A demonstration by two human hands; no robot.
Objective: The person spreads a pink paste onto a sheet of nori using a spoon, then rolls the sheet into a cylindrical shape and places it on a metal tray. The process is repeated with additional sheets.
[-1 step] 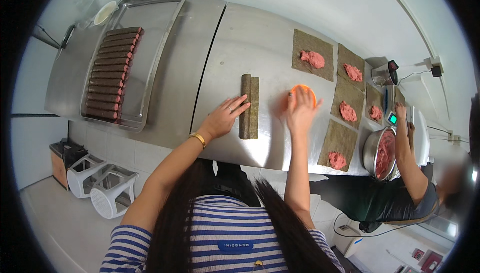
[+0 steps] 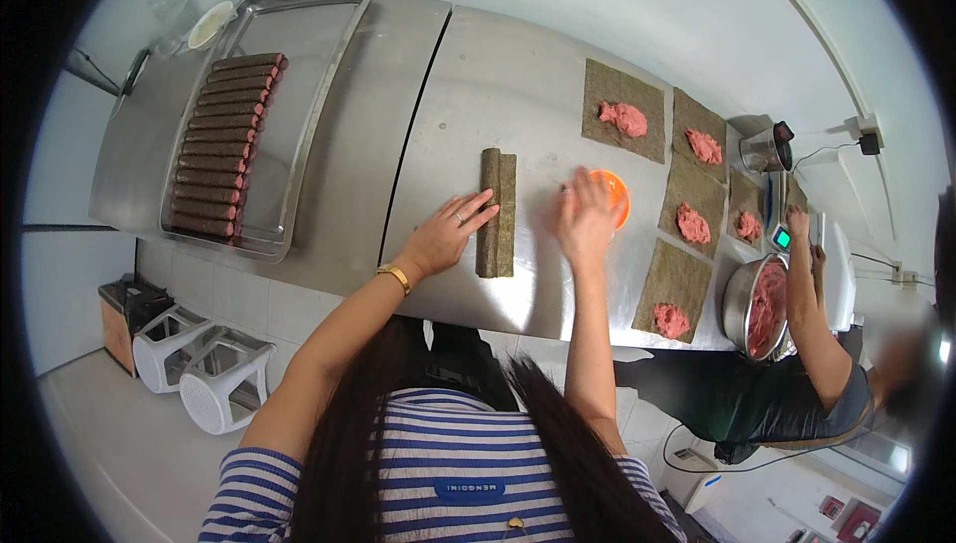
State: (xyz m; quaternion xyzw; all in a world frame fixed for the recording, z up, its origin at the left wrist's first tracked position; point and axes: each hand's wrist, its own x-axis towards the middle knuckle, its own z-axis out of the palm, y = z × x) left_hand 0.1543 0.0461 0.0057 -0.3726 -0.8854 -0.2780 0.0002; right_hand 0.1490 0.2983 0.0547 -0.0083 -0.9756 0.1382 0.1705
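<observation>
dark green-brown, the seaweed-like roll (image 2: 489,244) lies near the middle of our steel tabletop (image 2: 468,65), its length pointing away from us and a flat flap (image 2: 507,229) spread along its right side. our left hand (image 2: 446,236) is loosely extended, fingertips resting on the roll rather than wrapped around it. we judge that a light, even touch suits it: enough to stop it unwinding, not so much that it flattens. the flap is best left smooth and square to the roll, so it would close without skewing.

our right hand (image 2: 588,229) is at the left side of the orange bowl (image 2: 618,206), to the right of the roll. blur hides its fingertips, so we cannot tell whether they pinch anything; we would keep drips off the tabletop.

farther right, five dark sheets (image 2: 637,80) each carry pink paste (image 2: 624,120), near a steel bowl (image 2: 737,304) of the same and a co-worker's hand (image 2: 799,222). well to our left, a metal tray (image 2: 334,115) holds a row of finished rolls (image 2: 224,122).
</observation>
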